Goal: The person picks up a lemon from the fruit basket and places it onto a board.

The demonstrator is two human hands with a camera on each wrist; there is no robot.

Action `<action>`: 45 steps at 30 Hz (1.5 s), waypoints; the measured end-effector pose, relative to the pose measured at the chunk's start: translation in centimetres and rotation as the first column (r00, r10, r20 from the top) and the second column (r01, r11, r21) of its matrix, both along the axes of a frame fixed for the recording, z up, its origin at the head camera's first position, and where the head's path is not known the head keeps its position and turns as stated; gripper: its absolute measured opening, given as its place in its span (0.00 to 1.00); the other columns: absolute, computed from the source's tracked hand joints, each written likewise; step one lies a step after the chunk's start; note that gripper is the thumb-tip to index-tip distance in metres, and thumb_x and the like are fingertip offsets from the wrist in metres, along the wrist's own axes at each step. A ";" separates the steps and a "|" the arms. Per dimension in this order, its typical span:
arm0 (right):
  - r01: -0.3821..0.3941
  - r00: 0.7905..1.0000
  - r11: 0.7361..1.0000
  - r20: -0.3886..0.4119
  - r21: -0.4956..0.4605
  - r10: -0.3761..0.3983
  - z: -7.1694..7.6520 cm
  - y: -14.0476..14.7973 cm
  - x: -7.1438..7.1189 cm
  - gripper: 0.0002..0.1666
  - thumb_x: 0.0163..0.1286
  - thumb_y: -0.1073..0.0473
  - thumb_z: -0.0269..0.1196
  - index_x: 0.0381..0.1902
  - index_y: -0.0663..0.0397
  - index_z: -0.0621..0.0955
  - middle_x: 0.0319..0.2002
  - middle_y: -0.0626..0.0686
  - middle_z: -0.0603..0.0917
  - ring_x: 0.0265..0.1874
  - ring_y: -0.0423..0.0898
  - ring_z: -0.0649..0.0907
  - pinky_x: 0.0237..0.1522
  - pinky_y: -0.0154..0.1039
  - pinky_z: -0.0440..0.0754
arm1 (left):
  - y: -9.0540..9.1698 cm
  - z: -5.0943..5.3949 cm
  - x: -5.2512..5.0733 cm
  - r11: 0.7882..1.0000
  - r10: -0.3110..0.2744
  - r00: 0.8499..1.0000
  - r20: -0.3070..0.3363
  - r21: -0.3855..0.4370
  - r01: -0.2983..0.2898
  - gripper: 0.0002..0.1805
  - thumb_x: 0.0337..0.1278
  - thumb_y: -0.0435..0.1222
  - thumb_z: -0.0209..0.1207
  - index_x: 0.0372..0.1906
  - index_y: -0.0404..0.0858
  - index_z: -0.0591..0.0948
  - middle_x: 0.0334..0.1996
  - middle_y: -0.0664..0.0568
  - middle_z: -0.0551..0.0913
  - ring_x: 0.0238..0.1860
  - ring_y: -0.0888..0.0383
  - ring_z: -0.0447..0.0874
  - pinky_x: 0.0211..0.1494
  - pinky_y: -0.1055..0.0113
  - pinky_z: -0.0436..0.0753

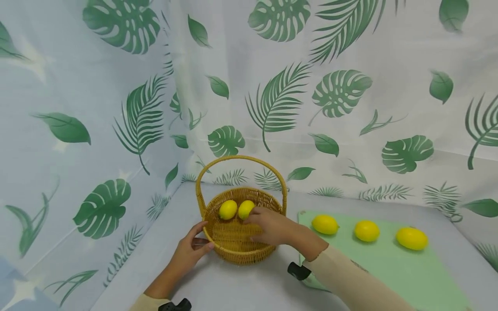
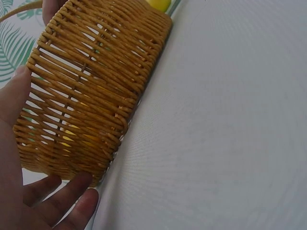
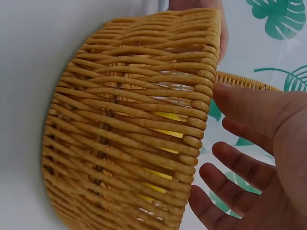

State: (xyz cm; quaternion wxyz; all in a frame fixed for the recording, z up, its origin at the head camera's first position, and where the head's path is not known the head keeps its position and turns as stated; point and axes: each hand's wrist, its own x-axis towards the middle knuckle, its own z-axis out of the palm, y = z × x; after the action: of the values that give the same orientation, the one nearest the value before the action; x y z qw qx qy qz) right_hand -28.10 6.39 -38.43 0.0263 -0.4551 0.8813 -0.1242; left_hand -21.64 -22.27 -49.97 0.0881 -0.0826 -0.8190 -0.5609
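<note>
A wicker basket [image 1: 241,258] with a tall arched handle stands on the table. Inside, two yellow lemons lie side by side at the back: the left lemon [image 1: 227,210] and the right lemon [image 1: 245,209], partly covered by fingers. My left hand [image 1: 190,255] rests against the basket's left side, its thumb [image 2: 15,96] at the rim and other fingers spread along the wall. My right hand [image 1: 272,226] reaches over the right rim with fingers spread and nothing gripped. Its fingertips overlap the right lemon in the head view; contact there cannot be told.
A pale green cutting board [image 1: 397,272] lies right of the basket, bearing three lemons in a row: one near [image 1: 325,224], one middle [image 1: 366,231] and one far right [image 1: 411,238]. Leaf-printed curtains [image 1: 288,142] rise behind and at the left.
</note>
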 end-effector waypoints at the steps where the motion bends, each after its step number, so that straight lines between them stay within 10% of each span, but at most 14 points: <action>1: 0.004 1.000 1.000 0.001 0.002 -0.004 -0.1 -0.1 -0.2 0.24 0.65 0.51 0.68 0.58 0.49 0.80 0.53 0.47 0.75 0.52 0.44 0.75 0.57 0.42 0.74 | 0.0 0.0 0.0 1.000 -0.002 1.000 0.002 -0.002 0.002 0.41 0.56 0.45 0.68 0.73 0.47 0.64 0.68 0.39 0.67 0.48 0.53 0.83 0.45 0.67 0.82; 27: 0.088 0.990 0.990 0.123 -0.109 -0.074 -1.0 -2.5 -2.9 0.24 0.68 0.54 0.65 0.61 0.49 0.79 0.57 0.48 0.76 0.57 0.45 0.74 0.61 0.45 0.71 | 1.0 1.7 0.9 0.999 0.035 0.999 0.002 0.010 -0.035 0.38 0.56 0.35 0.68 0.71 0.42 0.66 0.66 0.36 0.68 0.46 0.49 0.83 0.41 0.70 0.82; 33: 0.107 0.987 0.987 0.131 -0.117 -0.092 -1.4 -2.9 -3.4 0.25 0.67 0.54 0.66 0.61 0.49 0.79 0.57 0.46 0.76 0.57 0.45 0.74 0.61 0.45 0.71 | 1.4 3.5 2.0 0.999 0.014 1.000 0.010 0.029 -0.014 0.37 0.56 0.35 0.68 0.71 0.41 0.67 0.65 0.33 0.68 0.47 0.45 0.82 0.41 0.68 0.82; 45: 0.185 0.970 0.978 0.179 -0.096 -0.166 -2.7 -3.4 -5.0 0.29 0.61 0.62 0.70 0.61 0.48 0.78 0.60 0.46 0.73 0.60 0.47 0.72 0.62 0.46 0.70 | 0.2 0.2 0.1 1.000 0.005 1.000 0.005 0.021 -0.005 0.39 0.56 0.37 0.69 0.72 0.45 0.65 0.67 0.39 0.68 0.48 0.51 0.82 0.43 0.68 0.82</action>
State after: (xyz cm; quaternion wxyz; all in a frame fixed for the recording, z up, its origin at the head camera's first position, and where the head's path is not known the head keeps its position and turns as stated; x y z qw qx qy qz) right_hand -33.08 3.02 -41.09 0.0648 -0.3636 0.9043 -0.2139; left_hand -21.58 -22.08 -49.75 0.0883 -0.0781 -0.8135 -0.5696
